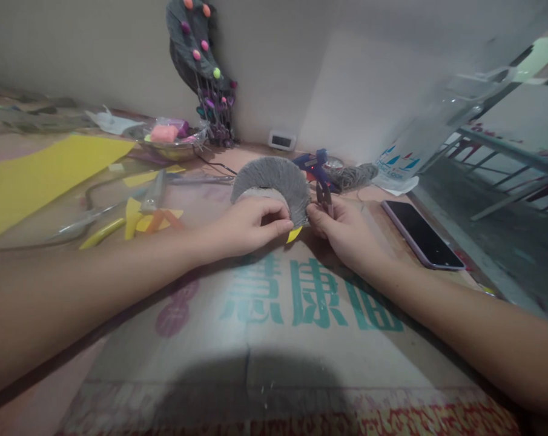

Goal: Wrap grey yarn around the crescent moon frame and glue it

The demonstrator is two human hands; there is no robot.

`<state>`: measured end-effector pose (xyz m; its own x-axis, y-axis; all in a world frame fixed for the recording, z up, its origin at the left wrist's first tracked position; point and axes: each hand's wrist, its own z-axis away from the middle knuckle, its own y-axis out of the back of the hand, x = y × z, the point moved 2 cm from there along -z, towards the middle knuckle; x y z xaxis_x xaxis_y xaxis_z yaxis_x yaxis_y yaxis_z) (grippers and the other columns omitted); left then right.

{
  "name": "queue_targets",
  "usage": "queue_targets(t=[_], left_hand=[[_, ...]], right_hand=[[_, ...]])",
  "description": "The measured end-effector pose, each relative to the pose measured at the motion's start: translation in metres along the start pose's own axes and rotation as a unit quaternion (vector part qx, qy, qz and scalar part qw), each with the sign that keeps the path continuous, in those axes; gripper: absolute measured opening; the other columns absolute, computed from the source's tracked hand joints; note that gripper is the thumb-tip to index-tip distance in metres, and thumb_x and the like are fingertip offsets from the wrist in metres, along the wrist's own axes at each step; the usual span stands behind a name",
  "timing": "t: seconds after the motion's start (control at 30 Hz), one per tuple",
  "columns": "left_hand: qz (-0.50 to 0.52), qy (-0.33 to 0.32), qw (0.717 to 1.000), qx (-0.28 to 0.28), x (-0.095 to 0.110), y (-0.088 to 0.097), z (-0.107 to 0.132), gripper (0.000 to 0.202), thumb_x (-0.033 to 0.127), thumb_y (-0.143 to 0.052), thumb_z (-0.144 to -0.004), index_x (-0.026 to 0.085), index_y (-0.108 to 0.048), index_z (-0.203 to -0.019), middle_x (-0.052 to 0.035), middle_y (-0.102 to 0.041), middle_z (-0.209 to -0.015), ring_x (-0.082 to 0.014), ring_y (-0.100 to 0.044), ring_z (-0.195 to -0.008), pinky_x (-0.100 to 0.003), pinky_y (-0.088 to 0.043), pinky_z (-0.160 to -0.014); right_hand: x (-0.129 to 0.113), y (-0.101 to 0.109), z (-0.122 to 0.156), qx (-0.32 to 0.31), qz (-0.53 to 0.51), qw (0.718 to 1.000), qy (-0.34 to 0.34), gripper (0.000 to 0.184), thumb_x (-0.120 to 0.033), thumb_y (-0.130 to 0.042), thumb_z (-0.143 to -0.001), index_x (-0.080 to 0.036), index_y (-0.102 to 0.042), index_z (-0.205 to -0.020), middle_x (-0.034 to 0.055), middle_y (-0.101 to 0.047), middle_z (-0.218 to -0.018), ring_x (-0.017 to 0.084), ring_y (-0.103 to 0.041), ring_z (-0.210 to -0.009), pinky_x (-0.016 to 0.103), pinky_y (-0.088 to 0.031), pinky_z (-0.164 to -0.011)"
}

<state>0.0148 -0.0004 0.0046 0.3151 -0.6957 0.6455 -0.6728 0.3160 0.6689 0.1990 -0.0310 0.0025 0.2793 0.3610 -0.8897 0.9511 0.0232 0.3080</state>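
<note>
A crescent wrapped in grey yarn [274, 172] stands over the printed cardboard in front of me, its curved edge upward. My left hand [260, 224] grips its inner edge near the right end, thumb and fingers closed round it. A small yellow piece [294, 234] sticks out below that end. My right hand [335, 224] is closed at the right tip of the crescent, its fingertips close against the yarn. Out of this hand rises a small dark tool [323, 195] with what looks like a looped end; its lower part is hidden by the fingers.
Behind the crescent lie a blue glue gun [318, 160] and a grey yarn bundle [355, 175]. A phone [422, 235] lies right. Yellow and orange scraps [158, 221], a yellow sheet [51, 175] and a bowl [169, 148] are left. A decorated grey crescent [189, 48] hangs behind.
</note>
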Motion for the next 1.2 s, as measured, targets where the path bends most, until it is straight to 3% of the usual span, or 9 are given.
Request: queue_targets(t=[0.23,0.37,0.53,0.7,0.83,1.0,1.1,1.2], left_hand=[[0.029,0.025,0.999,-0.033,0.003,0.000,0.001,0.023,0.027,-0.047,-0.093,0.018,-0.054,-0.073,0.0014,-0.057,-0.070,-0.0138,-0.052,-0.069,-0.027,-0.040,-0.067],[0.033,0.043,0.998,0.011,0.001,0.003,0.002,0.029,0.024,-0.040,-0.095,0.019,-0.048,-0.068,0.0014,-0.053,-0.067,-0.0142,-0.050,-0.069,-0.028,-0.040,-0.068],[0.025,0.083,0.995,0.048,-0.007,0.005,-0.001,0.040,0.034,-0.041,-0.098,0.019,-0.050,-0.063,0.0004,-0.054,-0.065,-0.0148,-0.051,-0.069,-0.028,-0.041,-0.069],[0.030,0.044,0.998,0.033,-0.008,0.003,-0.004,0.016,0.027,-0.056,-0.089,0.017,-0.064,-0.079,-0.0018,-0.069,-0.085,-0.0154,-0.059,-0.083,-0.027,-0.045,-0.079],[0.033,0.010,0.999,0.013,-0.003,0.003,-0.002,0.027,0.030,-0.050,-0.093,0.017,-0.064,-0.075,-0.0012,-0.067,-0.078,-0.0149,-0.059,-0.078,-0.026,-0.045,-0.074],[0.014,0.023,1.000,0.015,-0.001,0.004,-0.002,0.027,0.035,-0.054,-0.093,0.017,-0.066,-0.077,-0.0015,-0.069,-0.077,-0.0150,-0.061,-0.076,-0.025,-0.046,-0.072],[-0.012,0.045,0.999,0.023,-0.005,0.002,-0.001,0.028,0.033,-0.047,-0.095,0.016,-0.069,-0.088,-0.0042,-0.073,-0.089,-0.0171,-0.064,-0.085,-0.028,-0.048,-0.080],[-0.036,0.046,0.998,-0.025,-0.006,0.000,0.002,0.032,0.032,-0.048,-0.095,0.016,-0.068,-0.115,-0.0109,-0.071,-0.122,-0.0226,-0.063,-0.113,-0.037,-0.046,-0.100]], right_hand=[[0.002,0.001,-0.002,-0.039,-0.048,0.998,-0.014,0.040,-0.047,-0.069,-0.089,-0.022,-0.046,-0.068,-0.0058,-0.041,-0.056,0.009,-0.032,-0.050,0.027,-0.022,-0.048],[0.010,0.001,-0.005,-0.044,-0.099,0.994,-0.029,0.045,-0.056,-0.071,-0.084,-0.023,-0.044,-0.070,-0.0072,-0.036,-0.054,0.009,-0.029,-0.047,0.027,-0.020,-0.046],[0.014,-0.001,-0.006,-0.042,-0.130,0.990,-0.038,0.047,-0.058,-0.074,-0.081,-0.023,-0.044,-0.070,-0.0076,-0.035,-0.053,0.009,-0.026,-0.047,0.026,-0.019,-0.044],[0.006,0.000,-0.003,-0.026,-0.057,0.998,-0.008,0.046,-0.052,-0.070,-0.087,-0.022,-0.045,-0.063,-0.0049,-0.041,-0.054,0.010,-0.030,-0.050,0.027,-0.023,-0.048],[0.000,0.002,0.000,-0.004,-0.014,1.000,0.010,0.038,-0.040,-0.068,-0.091,-0.021,-0.048,-0.064,-0.0043,-0.042,-0.056,0.011,-0.032,-0.054,0.027,-0.026,-0.051],[-0.003,0.001,0.001,0.006,0.002,1.000,0.010,0.033,-0.036,-0.069,-0.090,-0.021,-0.051,-0.068,-0.0048,-0.042,-0.059,0.010,-0.032,-0.054,0.026,-0.025,-0.051],[0.004,0.003,-0.002,0.018,-0.060,0.998,-0.008,0.037,-0.045,-0.069,-0.089,-0.022,-0.048,-0.069,-0.0056,-0.039,-0.057,0.010,-0.030,-0.051,0.027,-0.023,-0.047],[0.019,0.008,-0.010,0.040,-0.179,0.983,-0.032,0.041,-0.051,-0.071,-0.086,-0.024,-0.044,-0.073,-0.0083,-0.034,-0.054,0.009,-0.026,-0.046,0.025,-0.022,-0.044]])
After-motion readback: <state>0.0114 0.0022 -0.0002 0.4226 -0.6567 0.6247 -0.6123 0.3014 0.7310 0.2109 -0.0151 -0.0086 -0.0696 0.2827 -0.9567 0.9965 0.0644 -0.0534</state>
